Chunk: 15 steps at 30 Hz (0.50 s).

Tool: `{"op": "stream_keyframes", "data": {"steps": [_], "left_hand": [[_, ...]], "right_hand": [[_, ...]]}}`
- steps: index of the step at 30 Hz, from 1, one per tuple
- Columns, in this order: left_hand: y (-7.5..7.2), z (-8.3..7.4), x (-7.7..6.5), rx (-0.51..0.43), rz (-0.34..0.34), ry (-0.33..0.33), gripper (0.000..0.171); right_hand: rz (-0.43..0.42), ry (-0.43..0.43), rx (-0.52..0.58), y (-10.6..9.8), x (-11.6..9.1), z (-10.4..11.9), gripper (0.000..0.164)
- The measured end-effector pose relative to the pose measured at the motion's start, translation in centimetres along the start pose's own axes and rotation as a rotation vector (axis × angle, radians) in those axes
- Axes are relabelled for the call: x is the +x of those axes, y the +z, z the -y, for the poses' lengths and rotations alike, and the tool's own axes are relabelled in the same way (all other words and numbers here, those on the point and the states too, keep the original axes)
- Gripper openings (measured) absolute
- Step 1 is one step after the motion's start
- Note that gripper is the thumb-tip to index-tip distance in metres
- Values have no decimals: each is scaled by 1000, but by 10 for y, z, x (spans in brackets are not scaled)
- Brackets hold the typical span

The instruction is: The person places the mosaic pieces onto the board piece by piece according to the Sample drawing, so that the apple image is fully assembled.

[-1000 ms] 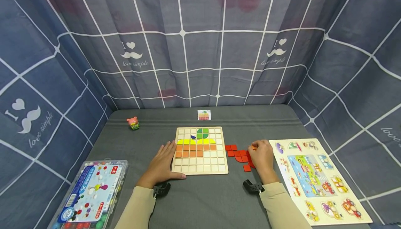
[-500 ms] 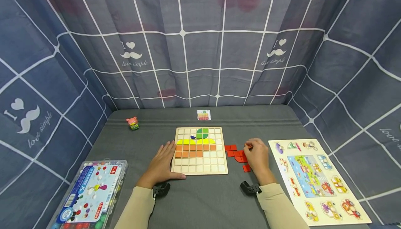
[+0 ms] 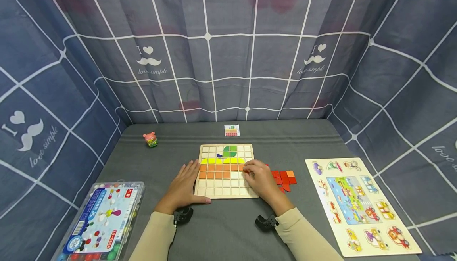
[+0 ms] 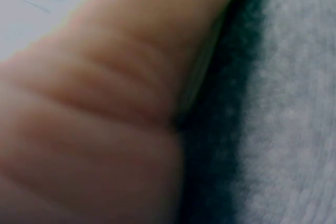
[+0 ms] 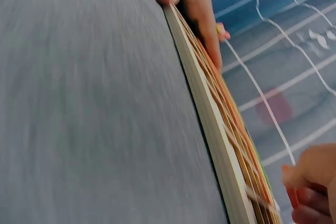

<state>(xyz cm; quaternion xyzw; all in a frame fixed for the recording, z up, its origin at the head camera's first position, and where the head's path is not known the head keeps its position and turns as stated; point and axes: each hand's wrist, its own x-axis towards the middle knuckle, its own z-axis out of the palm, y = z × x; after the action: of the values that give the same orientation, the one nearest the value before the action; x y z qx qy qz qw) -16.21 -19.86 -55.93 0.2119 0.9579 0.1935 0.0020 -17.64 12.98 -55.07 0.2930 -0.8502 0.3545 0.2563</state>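
A square wooden grid board lies in the middle of the table, with green, yellow, orange and blue pieces in its upper cells. My left hand rests along the board's left edge, fingers straight and thumb by the near corner; the left wrist view shows only blurred skin of it. Over the right side of the board is my right hand. The right wrist view shows it pinching a small orange-red tile just above the board. Red tiles and an orange tile lie right of the board, partly behind the right hand.
A small picture card lies behind the board, and a pig figurine stands back left. Front left is a clear plastic case; at right lies a wooden picture puzzle. Patterned cloth walls surround the table.
My right hand has moved left from the tile pile to the board's right side, uncovering more red tiles and an orange one. The left hand stays at the board's left edge.
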Motion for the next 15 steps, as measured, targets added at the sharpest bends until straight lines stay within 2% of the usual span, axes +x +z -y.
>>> {"op": "stream_keyframes", "data": {"steps": [3,6,15], "left_hand": [[0,0,1,5,4,-1,153],[0,-1,1,2,11,-5,153],[-1,-1,1,3,20,-15,153]], "right_hand": [[97,-46,56,9,6,6,15],[160,-62,94,17,9,10,16],[199,-47,71,27,14,10,19]]}}
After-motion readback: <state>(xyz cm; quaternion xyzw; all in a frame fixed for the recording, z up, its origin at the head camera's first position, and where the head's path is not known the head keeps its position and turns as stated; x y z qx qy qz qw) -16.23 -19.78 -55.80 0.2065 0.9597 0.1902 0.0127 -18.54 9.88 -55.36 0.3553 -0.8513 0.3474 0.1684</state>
